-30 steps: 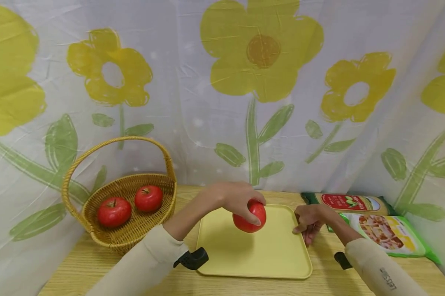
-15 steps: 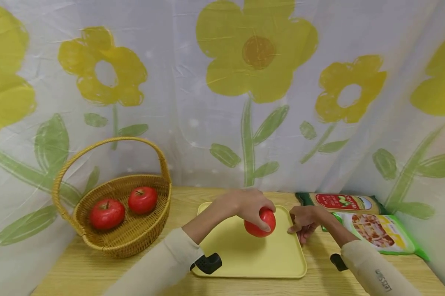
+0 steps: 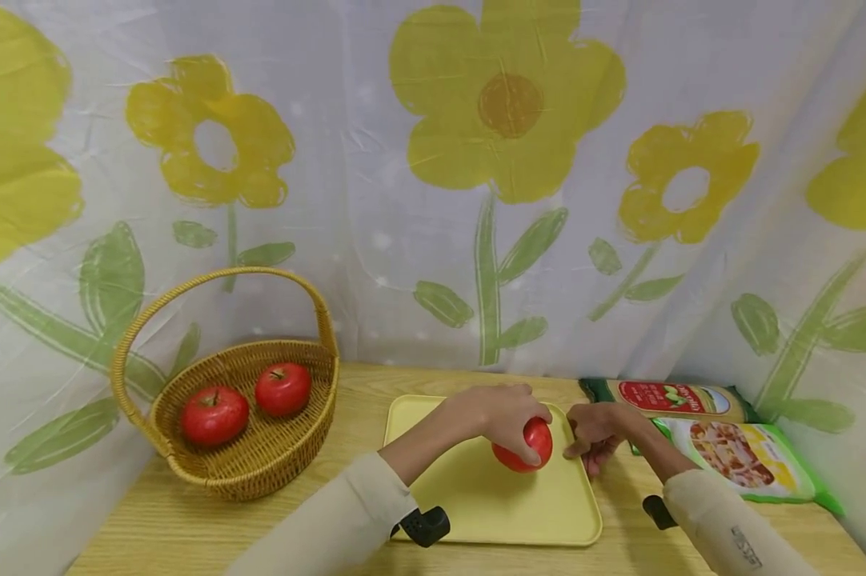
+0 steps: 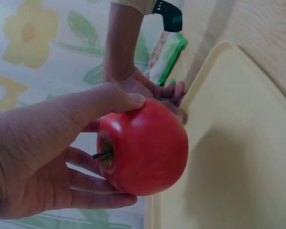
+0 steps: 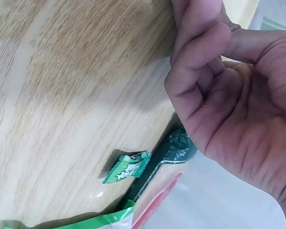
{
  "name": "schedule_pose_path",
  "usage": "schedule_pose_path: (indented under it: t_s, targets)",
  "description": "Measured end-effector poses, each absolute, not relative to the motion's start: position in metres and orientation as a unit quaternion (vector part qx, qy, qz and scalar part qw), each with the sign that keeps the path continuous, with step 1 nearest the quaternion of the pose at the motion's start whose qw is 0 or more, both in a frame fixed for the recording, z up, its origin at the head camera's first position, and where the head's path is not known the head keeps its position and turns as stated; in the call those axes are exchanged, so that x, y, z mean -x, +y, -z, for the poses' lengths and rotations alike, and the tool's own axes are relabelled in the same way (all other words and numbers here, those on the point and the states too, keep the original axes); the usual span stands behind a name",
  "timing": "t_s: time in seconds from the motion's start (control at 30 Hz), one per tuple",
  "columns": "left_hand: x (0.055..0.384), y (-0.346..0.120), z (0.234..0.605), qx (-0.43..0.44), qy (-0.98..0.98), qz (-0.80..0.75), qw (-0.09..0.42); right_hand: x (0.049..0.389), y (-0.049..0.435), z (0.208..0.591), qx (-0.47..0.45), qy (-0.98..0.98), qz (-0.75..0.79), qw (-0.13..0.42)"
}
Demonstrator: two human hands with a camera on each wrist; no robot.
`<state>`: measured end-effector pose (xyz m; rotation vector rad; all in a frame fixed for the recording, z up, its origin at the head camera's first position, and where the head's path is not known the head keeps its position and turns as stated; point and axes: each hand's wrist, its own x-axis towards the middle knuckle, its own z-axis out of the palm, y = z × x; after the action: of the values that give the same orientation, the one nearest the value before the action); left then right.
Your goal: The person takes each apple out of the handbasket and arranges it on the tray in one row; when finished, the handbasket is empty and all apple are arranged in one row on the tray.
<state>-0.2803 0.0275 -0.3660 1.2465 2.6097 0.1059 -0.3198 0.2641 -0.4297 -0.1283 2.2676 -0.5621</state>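
Note:
My left hand [image 3: 508,416] grips a red apple [image 4: 148,150], thumb on one side and fingers on the other; its dark stem faces the palm in the left wrist view. The apple is held over the right half of a yellow rectangular tray [image 3: 476,512], which carries its shadow. At the tray's right edge my right hand [image 3: 599,432] holds the rim between thumb and curled fingers; the exact contact is partly hidden. Two more red apples, one on the left [image 3: 214,416] and one on the right [image 3: 283,390], lie in a wicker basket [image 3: 260,480] with a tall handle.
Behind my right hand lie a green-and-tan food packet [image 3: 674,398] and a white-and-green packet [image 3: 743,456]. A small green wrapped candy [image 5: 127,167] sits beside them on the wooden table [image 3: 346,512]. A flower-print curtain [image 3: 361,200] hangs behind.
My left hand has carried the apple to the right and slightly lower over the tray, closer to my right hand. The right hand stays at the tray's edge.

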Motion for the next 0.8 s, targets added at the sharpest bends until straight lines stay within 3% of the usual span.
schedule_pose_path:
  t_s: [0.43,0.8]
  targets:
    - [0.277,0.039,0.382,-0.404,0.909,-0.014,0.101,0.323,0.266,0.434,0.071,0.886,0.239,0.390]
    - [0.276,0.047,0.389,-0.433,0.897,-0.022,0.089,0.319,0.270,0.434,0.065,0.883,0.250,0.391]
